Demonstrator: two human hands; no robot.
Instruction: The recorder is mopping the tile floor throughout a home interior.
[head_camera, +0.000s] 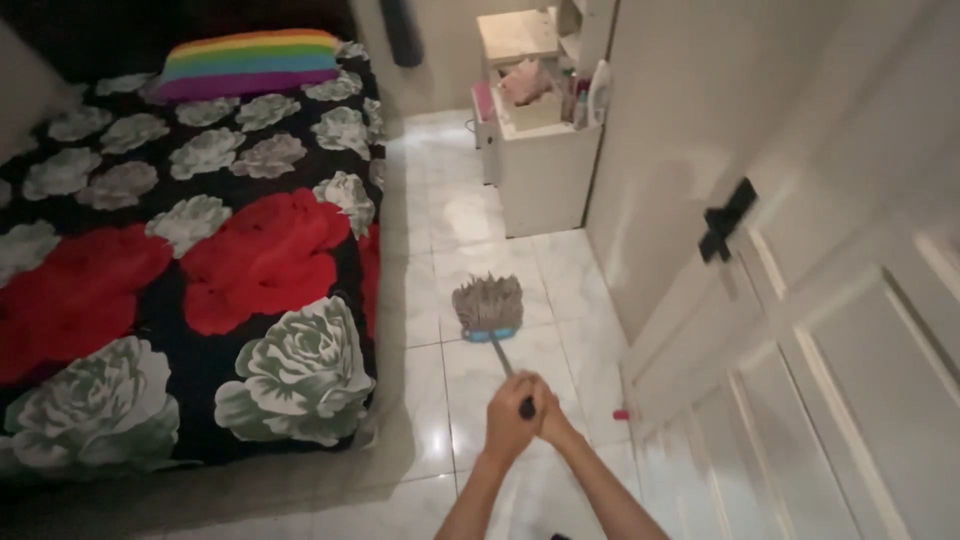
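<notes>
1. The step in hand looks like mopping the strip of white tiled floor (470, 215) between the bed (180, 270) and the white door (800, 330).
2. The left hand (508, 415) is clenched round the dark mop handle (510, 375), low in the frame; the fingers wrap it fully.
3. The right hand (548, 412) presses in just beside the left, and it too seems closed on the handle. Both hands touch each other, so the exact finger placement of the right is hard to tell.
4. The mop (488, 305) sits ahead of the hands, its grey stringy head spread on the tiles, with a blue collar where the head meets the handle. It lies roughly midway across the aisle, nearer the bed's corner than the small white cabinet (540, 160) at the far end.
5. The bed carries a black cover with red and pale flowers and a rainbow-striped pillow (250, 62) at its top. A black latch (727, 218) shows on the door, and a small pink object (622, 414) lies on the floor by the door's foot.
6. Judging by the pose, the next move calls for a firm 2-handed pull or push along the tiles, keeping the head flat and clear of the bed cover's hanging edge and of the pink object.
</notes>
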